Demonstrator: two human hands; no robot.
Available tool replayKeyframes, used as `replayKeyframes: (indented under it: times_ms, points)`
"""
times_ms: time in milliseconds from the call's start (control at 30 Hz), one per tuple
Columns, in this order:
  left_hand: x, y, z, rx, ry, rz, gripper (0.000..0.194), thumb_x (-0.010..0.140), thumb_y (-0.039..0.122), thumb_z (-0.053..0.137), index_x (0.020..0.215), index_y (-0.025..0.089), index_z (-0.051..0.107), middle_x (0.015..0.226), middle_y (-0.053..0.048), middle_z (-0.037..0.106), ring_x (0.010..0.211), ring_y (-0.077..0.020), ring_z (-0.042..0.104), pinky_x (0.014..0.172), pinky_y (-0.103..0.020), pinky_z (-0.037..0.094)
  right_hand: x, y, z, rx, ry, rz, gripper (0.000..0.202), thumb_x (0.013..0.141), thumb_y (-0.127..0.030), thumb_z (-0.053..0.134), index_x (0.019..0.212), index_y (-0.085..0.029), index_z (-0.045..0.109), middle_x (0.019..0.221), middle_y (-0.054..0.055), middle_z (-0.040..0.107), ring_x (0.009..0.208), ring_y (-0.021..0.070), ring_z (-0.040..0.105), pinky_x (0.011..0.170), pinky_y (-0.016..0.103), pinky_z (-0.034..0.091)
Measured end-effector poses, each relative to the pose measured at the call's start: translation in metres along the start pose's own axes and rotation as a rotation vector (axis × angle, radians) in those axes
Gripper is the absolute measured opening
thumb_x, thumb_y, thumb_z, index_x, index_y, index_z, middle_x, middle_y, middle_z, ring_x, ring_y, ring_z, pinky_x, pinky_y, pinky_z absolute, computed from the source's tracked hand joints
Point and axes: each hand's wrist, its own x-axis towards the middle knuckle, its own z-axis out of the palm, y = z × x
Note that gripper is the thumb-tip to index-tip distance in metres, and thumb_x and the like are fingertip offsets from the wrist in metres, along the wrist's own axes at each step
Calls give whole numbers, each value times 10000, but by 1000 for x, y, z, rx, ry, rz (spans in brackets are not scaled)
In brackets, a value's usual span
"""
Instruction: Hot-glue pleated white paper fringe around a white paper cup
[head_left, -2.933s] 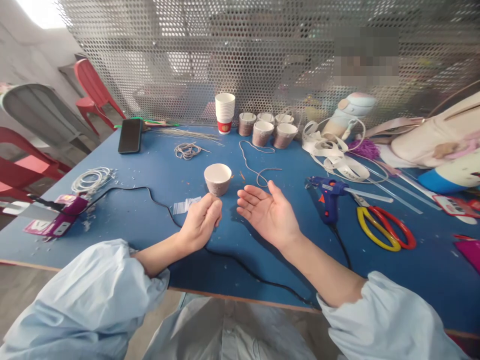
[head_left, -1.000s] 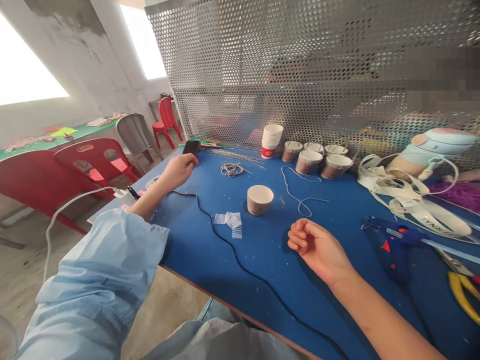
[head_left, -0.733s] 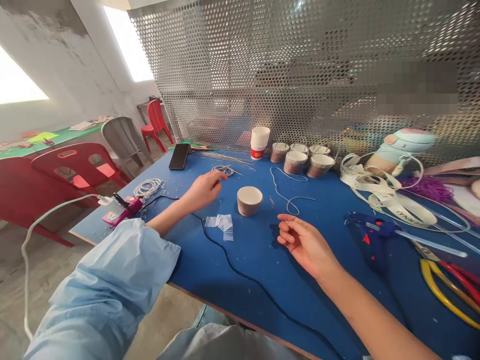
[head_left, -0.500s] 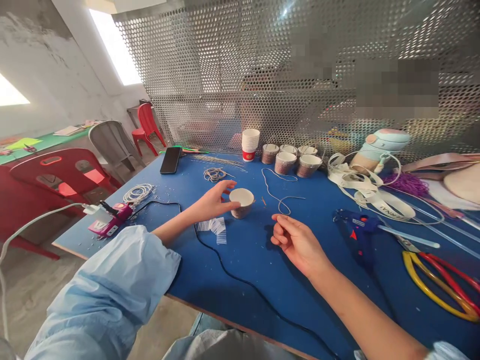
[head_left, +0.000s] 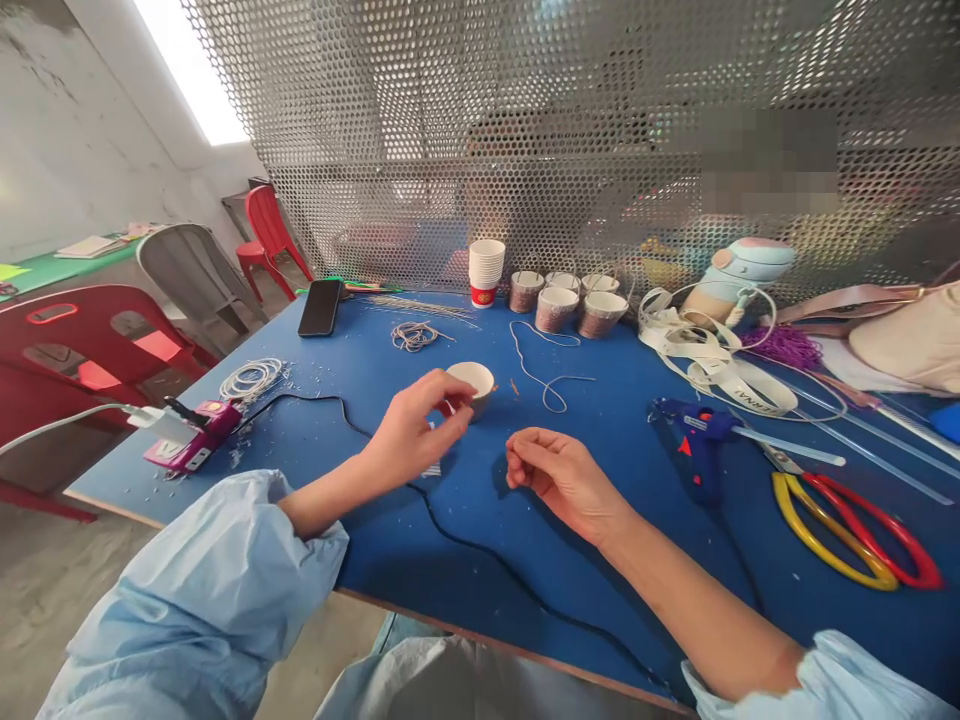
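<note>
Evidently, a small, round, white-lined cup with a rough-looking grey-brown outer covering [head_left: 472,379] is a light thing, probably thin-walled and stiff enough to keep its shape, yet liable to dent under a hard squeeze. Its textured side should slip little, so the best hold is likely a gentle one around the covered wall, below the smoother white rim, with thumb and fingers on opposite sides. It stands upright on a flat blue tabletop [head_left: 360,350], just beyond the bare left hand [head_left: 416,427], whose fingers partly hide its near side; whether they touch it, I cannot tell. That hand is bent but unclosed, thumb apart from the fingers. The bare right hand [head_left: 562,480] is curled up, thumb against fingers, to the right of the cup and nearer the body, clear of it; anything pinched there is too small to make out
</note>
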Motion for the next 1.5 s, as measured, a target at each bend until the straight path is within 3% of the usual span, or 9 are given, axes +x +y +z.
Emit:
replayKeyframes:
  times_ms: [100,200,333,467,700,967,1233,1333,1500]
  points:
    - [-11,11,12,-66,-125,-3,117,846,134,543,919,169,628,814,-16,642,716,-104,589,683,-224,500,-5,1,7,38,-127,49,263,719,-358,764,643,-165,603,533,-45,530,479,80,463,533,255,427]
    - [-18,11,20,-175,-220,-101,108,845,151,561,909,164,647,809,-17,655,722,-108,607,662,-211,502,-8,3,9,77,-239,118,305,760,-380,730,628,-173,549,509,-59,488,467,77,434,531,259,421]
    - [-23,8,23,-346,-276,-209,93,844,186,589,885,144,661,800,-24,655,734,-121,631,674,-218,517,-7,7,8,80,-290,159,320,767,-404,733,648,-167,553,491,-60,483,467,81,451,538,260,417]
    - [-27,7,24,-422,-247,-226,89,840,191,600,881,137,658,801,-29,655,739,-124,640,691,-223,529,-6,10,8,82,-282,170,341,752,-429,750,649,-162,565,501,-58,492,471,77,453,539,257,421]
    - [-30,8,23,-359,-205,-98,109,835,206,597,859,133,673,767,-49,660,709,-132,641,670,-239,540,-7,11,10,63,-292,187,377,717,-467,771,623,-155,580,501,-46,524,466,80,467,523,254,427]
    - [-33,7,29,-407,-180,-234,100,804,142,565,756,145,653,705,-16,647,644,-104,615,622,-209,526,-5,12,9,46,-265,193,342,698,-411,799,626,-159,578,527,-41,564,464,75,489,519,241,435]
    - [-32,12,26,-483,-193,-288,85,782,206,620,815,140,660,735,-34,661,671,-129,638,654,-248,551,-5,11,7,42,-230,167,352,705,-422,789,627,-164,563,547,-48,556,465,69,472,520,242,434]
    - [-33,13,27,-480,-177,-303,77,778,204,617,785,138,656,710,-33,664,645,-125,632,617,-237,536,-5,11,9,-17,-205,118,353,709,-432,781,625,-168,562,538,-49,548,479,76,481,533,245,425]
    - [-36,12,31,-384,-147,-336,76,763,184,576,724,152,633,660,-15,634,608,-115,589,576,-227,496,-7,9,10,-307,-111,-54,362,752,-482,722,635,-177,567,562,-35,560,520,90,489,560,256,402]
